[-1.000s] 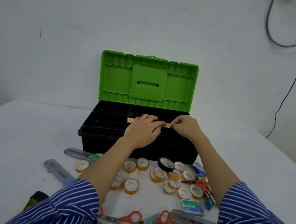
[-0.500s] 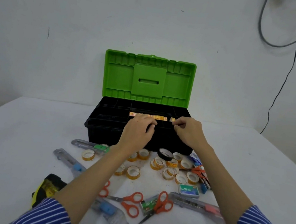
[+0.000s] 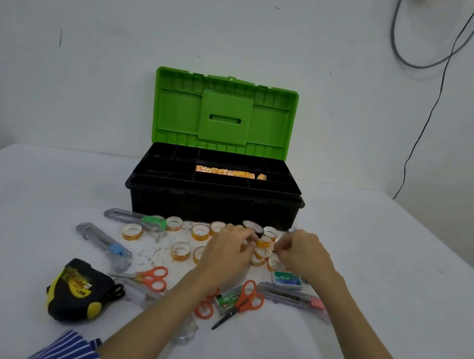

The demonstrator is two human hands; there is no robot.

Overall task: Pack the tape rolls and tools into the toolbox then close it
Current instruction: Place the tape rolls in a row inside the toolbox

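Toolbox (image 3: 210, 203) stands open at the back of the white surface (image 3: 27, 194), green lid (image 3: 223, 114) upright. One tray compartment holds a row of tape rolls (image 3: 226, 172) on edge; other compartments look dark. Loose tape rolls (image 3: 180, 251) lie just in front. Left hand (image 3: 229, 253) and right hand (image 3: 302, 255) hover among them, fingers curled; grip cannot be told. Bare surface on both sides.

Pale plain wall (image 3: 99, 20), black cables (image 3: 422, 124) hanging right, white table (image 3: 25, 209)
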